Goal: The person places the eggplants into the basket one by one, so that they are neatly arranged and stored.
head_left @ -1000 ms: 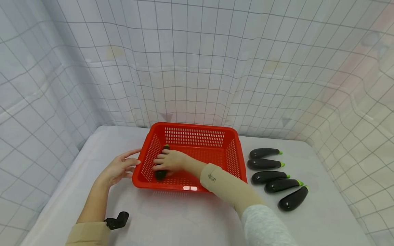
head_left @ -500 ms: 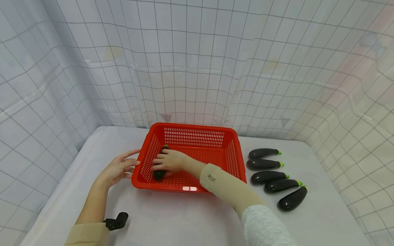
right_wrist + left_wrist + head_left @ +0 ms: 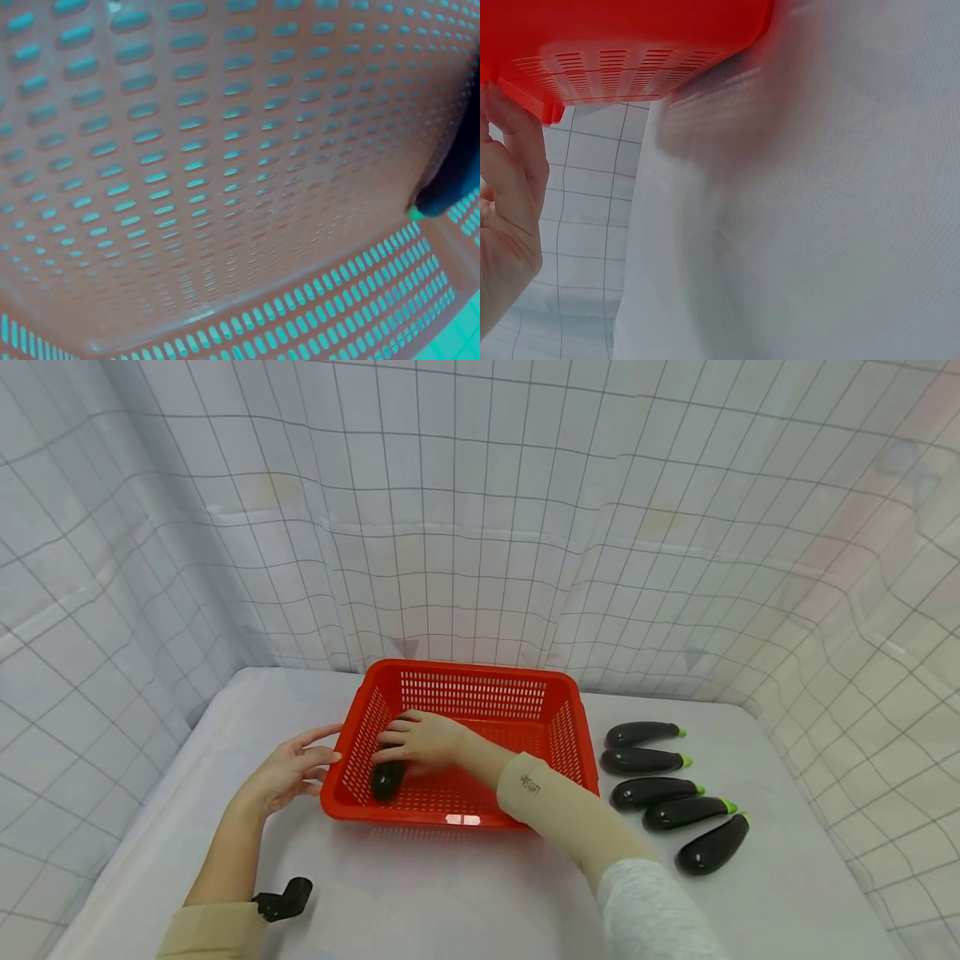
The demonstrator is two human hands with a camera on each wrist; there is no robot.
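Note:
In the head view, a red plastic basket (image 3: pixel 491 820) sits on the white table. My right hand (image 3: pixel 427 742) reaches into its left part, fingers stretched loosely across the upper end of a dark eggplant (image 3: pixel 386 782). The eggplant lies lengthwise along the left wall, and its rounded end shows below the fingers. In the right wrist view the eggplant (image 3: pixel 459 161) appears at the right edge, its green tip on the basket floor; the hand is outside that view. My left hand (image 3: pixel 288 774) rests its fingertips against the basket's left rim, fingers relaxed. The left wrist view shows the hand (image 3: pixel 514 172) beside the basket.
Several more eggplants (image 3: pixel 651 793) lie in a loose column on the table, right of the basket, green stems pointing right. A white curtain with a grid pattern (image 3: pixel 480 527) hangs behind the table and on both sides. A black wrist mount (image 3: pixel 285 900) juts from my left forearm.
My right hand has slid back and slightly right along the eggplant, uncovering more of its rounded end. The eggplant has shifted slightly left. My left hand stays at the rim.

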